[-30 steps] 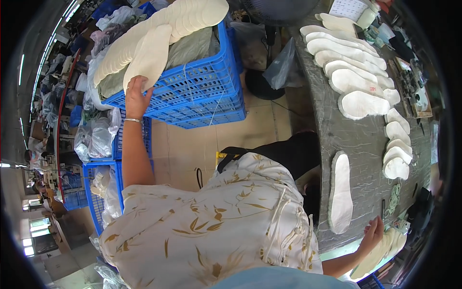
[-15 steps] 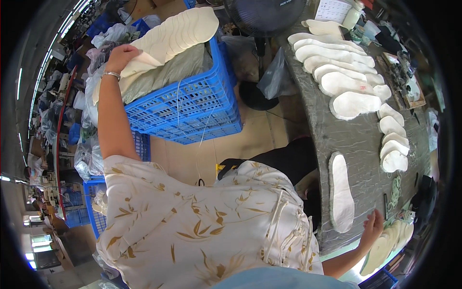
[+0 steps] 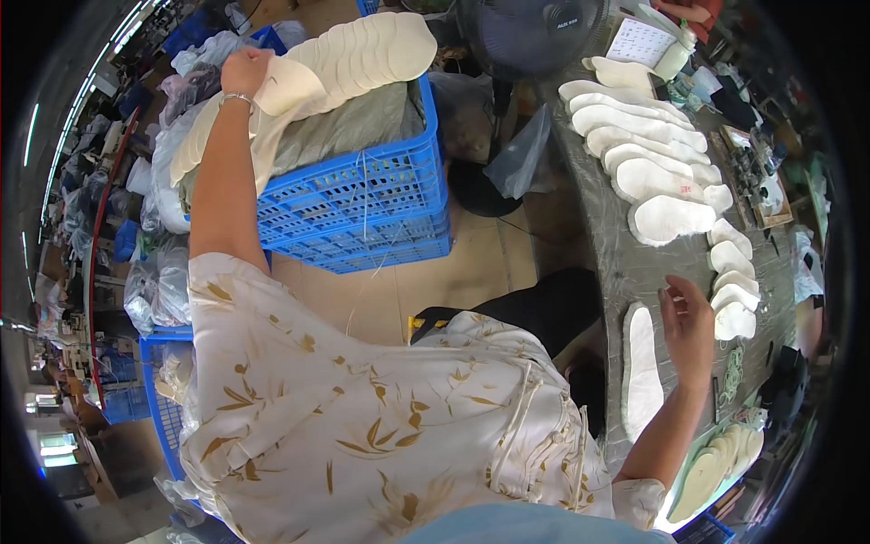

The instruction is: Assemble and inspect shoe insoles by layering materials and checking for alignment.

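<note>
At the far left, my left hand [image 3: 246, 71] is closed on the edge of a cream insole [image 3: 290, 88], whose other end is folded over. This insole belongs to an overlapping row of cream insoles [image 3: 362, 56] lying on plastic-covered goods in a blue crate [image 3: 353, 195]. My right hand [image 3: 687, 328] hovers over the dark table [image 3: 603, 231] with its fingers apart and nothing in them. Just left of it lies a single white fleecy insole [image 3: 642, 372], lengthwise. Farther along the table, several white insoles [image 3: 671, 220] overlap in a row.
A smaller row of white insole pieces [image 3: 734, 292] lies right of my right hand. Near the table's front right corner is a pile of pale insoles [image 3: 711, 471]. A black fan [image 3: 535, 32] stands beyond, between crate and table. Light green cord [image 3: 732, 374] lies on the table.
My left hand has moved farther away and slightly right, pulling at the insole. My right hand has risen from the near pile and moved forward beside the single white insole.
</note>
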Demonstrator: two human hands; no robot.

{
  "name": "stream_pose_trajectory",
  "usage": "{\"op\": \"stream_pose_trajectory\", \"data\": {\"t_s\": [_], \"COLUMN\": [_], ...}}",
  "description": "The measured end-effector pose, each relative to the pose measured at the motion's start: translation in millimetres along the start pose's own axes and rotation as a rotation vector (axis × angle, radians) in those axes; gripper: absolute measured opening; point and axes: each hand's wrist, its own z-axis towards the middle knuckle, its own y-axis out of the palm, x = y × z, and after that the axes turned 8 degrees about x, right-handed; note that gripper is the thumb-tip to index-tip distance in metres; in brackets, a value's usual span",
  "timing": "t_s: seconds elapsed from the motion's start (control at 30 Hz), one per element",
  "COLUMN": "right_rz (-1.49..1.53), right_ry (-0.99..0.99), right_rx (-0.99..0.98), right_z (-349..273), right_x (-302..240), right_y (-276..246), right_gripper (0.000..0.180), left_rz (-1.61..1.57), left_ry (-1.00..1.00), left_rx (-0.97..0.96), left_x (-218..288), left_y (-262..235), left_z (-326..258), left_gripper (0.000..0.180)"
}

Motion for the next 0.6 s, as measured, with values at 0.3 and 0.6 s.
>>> {"op": "stream_pose_trajectory", "data": {"t_s": [0.3,0.6], "right_rz": [-0.101,0.389], "right_ry": [-0.15,-0.742], "right_rx": [-0.139,-0.091], "right_z": [13,142], "right_x": [-27,-220], "right_y": [32,188], "right_gripper": [0.022,0.045], "left_rz": [-0.369,-0.639], "left_ry": [0.128,0.334], "left_rx": [-0.523,-0.163], "left_x": [71,72], "left_y": [-6,-31], "left_z": [-52,-95], "left_gripper": [0.021,0.01]}}
